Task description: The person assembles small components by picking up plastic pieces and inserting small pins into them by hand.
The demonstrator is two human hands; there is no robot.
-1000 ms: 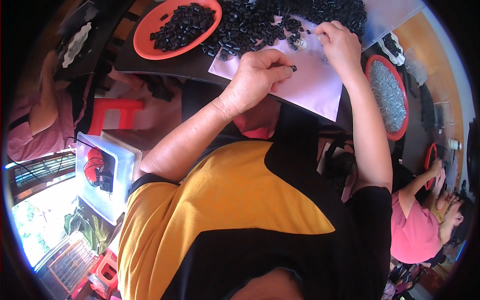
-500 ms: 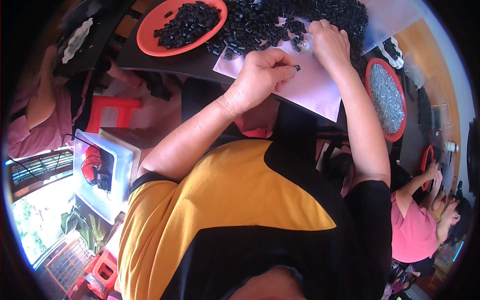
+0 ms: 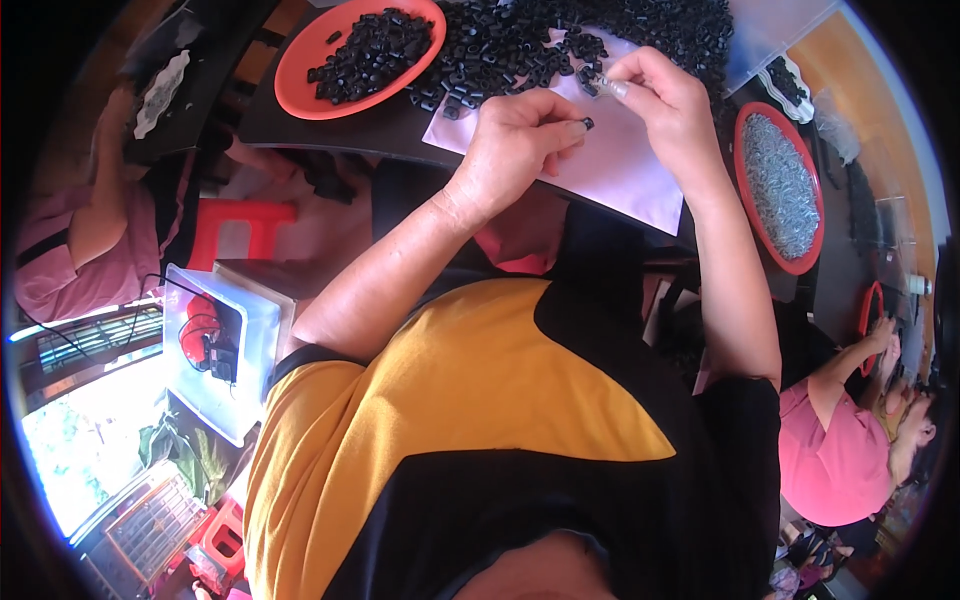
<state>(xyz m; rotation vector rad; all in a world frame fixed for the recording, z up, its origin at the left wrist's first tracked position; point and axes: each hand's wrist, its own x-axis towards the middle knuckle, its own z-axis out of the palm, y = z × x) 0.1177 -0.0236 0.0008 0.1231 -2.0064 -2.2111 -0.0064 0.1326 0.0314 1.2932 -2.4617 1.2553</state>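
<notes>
My left hand (image 3: 520, 140) is closed in a pinch on a small black plastic piece (image 3: 587, 124), whose end shows past the thumb and finger. To its right, my right hand (image 3: 665, 105) is also pinched, and a small silvery bit shows at its fingertips; its exact kind is too small to tell. Both hands are above a pale pink sheet (image 3: 620, 185) on the dark table. Beyond them lies a large heap of small black plastic pieces (image 3: 500, 50), spreading onto the sheet's far part. A few loose pieces lie near my right fingertips.
An orange-red dish (image 3: 290, 85) with black pieces stands at the far left. On the right, a red oval tray (image 3: 742, 190) holds many small silvery metal parts. A clear plastic box (image 3: 255, 330) and red stool (image 3: 245, 215) are at left. Other people sit on both sides.
My right hand has drawn back from the heap's edge, its thumb and finger now pinched with something silvery at the tips. My left hand still holds the black piece, hardly moved.
</notes>
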